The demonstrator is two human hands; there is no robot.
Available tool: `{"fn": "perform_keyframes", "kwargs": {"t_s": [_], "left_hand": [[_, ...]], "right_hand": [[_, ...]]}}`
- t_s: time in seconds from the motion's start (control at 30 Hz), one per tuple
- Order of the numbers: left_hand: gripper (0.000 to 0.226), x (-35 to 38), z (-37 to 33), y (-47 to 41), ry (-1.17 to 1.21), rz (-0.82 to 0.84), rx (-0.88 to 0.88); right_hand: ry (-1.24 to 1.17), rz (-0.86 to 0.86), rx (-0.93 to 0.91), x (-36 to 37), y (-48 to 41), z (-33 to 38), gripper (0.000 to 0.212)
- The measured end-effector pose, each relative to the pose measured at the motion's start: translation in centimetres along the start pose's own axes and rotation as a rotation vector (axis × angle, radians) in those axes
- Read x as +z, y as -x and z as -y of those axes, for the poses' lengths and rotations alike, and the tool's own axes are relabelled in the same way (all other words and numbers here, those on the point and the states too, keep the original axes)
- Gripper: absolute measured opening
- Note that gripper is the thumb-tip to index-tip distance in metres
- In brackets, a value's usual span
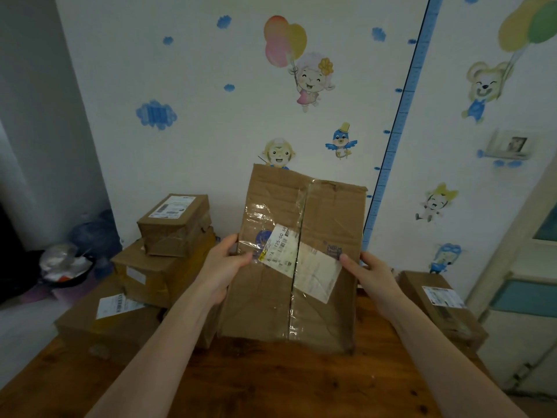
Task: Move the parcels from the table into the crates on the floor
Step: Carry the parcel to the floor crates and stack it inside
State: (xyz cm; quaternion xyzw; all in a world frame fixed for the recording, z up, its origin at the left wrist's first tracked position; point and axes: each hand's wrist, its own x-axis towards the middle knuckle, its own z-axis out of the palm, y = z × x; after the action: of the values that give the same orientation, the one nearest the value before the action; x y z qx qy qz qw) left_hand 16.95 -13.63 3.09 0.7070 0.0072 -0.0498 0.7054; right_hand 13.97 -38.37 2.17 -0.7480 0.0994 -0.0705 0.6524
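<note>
Head view: I hold the large parcel (301,267) tipped upright at the middle of the table (271,384), left hand (223,268) and right hand (375,276) each curled round one side edge, presumably to balance the wide box for lifting. The crates are out of view; stacked parcels (162,251) sit at the table's left edge.

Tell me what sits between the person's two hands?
A large crumpled cardboard parcel; the left hand and right hand grip its sides, in the head view.
</note>
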Motion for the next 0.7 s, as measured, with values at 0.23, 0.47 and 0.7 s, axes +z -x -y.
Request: {"fn": "perform_keyframes", "kwargs": {"t_s": [0.23, 0.47, 0.7], "left_hand": [[0.027, -0.3, 0.6, -0.1, -0.091, -0.026, 0.035], [0.004, -0.3, 1.1, -0.6, -0.089, -0.075, 0.016], [0.035, 0.2, 2.5, -0.5, -0.127, -0.06, -0.001]], "right_hand": [[-0.019, -0.003, 0.032, 0.3, -0.2, -0.3, 0.023], [-0.03, 0.019, 0.165, 0.1, 0.0, -0.8, 0.018], [0.01, 0.023, 0.14, 1.4, 0.1, -2.1, 0.034]]}}
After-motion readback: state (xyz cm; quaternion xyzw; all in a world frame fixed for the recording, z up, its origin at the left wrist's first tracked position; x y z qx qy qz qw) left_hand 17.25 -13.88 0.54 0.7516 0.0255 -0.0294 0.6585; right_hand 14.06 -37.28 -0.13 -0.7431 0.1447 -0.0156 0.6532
